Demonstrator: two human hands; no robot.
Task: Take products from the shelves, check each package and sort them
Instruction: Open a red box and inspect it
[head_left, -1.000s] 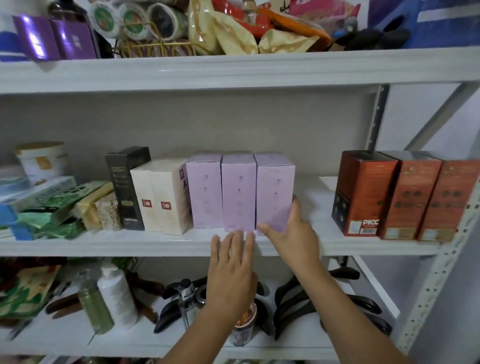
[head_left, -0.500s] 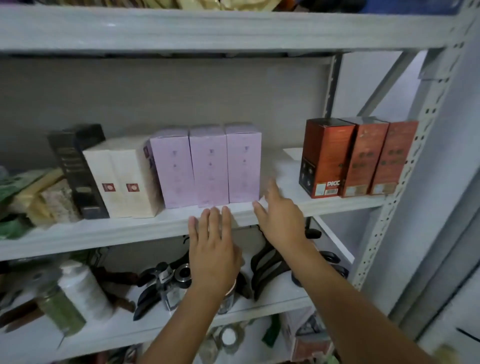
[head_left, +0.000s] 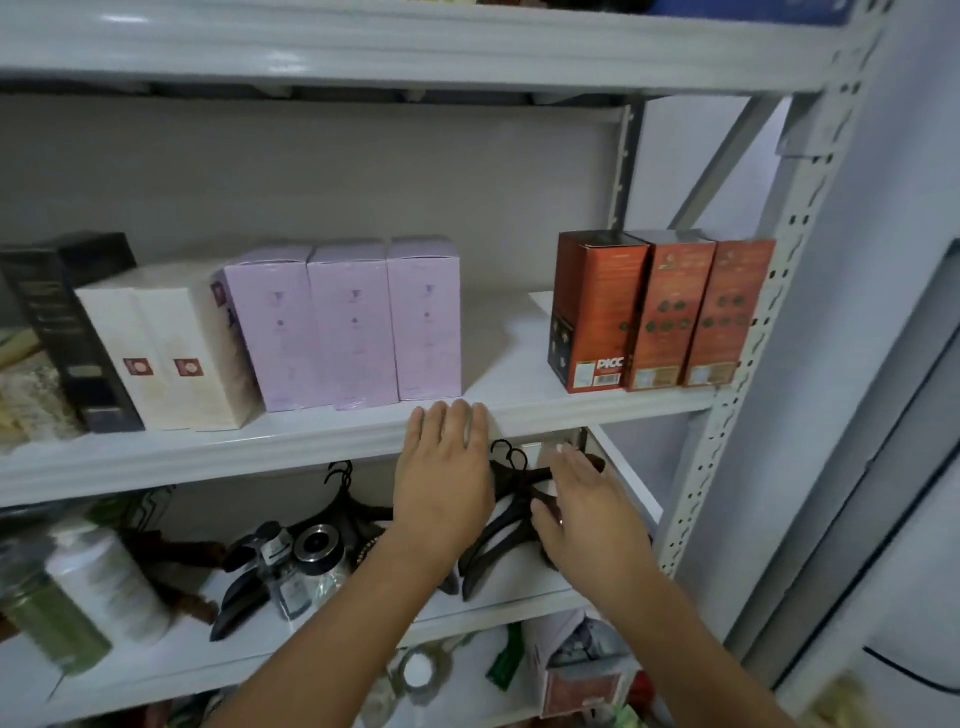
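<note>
Three lilac boxes (head_left: 353, 322) stand side by side on the middle shelf (head_left: 291, 441), with two white boxes (head_left: 171, 348) and a black box (head_left: 67, 327) to their left. Three orange-red boxes (head_left: 660, 312) stand at the shelf's right end. My left hand (head_left: 447, 473) is flat and empty, its fingertips at the shelf's front edge just below the rightmost lilac box. Lower and to the right, my right hand (head_left: 587, 514) is flat and empty over the black hangers (head_left: 514, 499) on the shelf below.
The lower shelf holds a white bottle (head_left: 109, 587), a green bottle (head_left: 52, 623), a glass jar with a metal lid (head_left: 317, 556) and more hangers. A perforated grey upright (head_left: 748, 332) bounds the shelf on the right. Packets lie at the far left (head_left: 26, 395).
My right hand has come off the rightmost lilac box and dropped below the middle shelf's edge, over the hangers. The left hand has stayed near the edge. The view has swung rightward.
</note>
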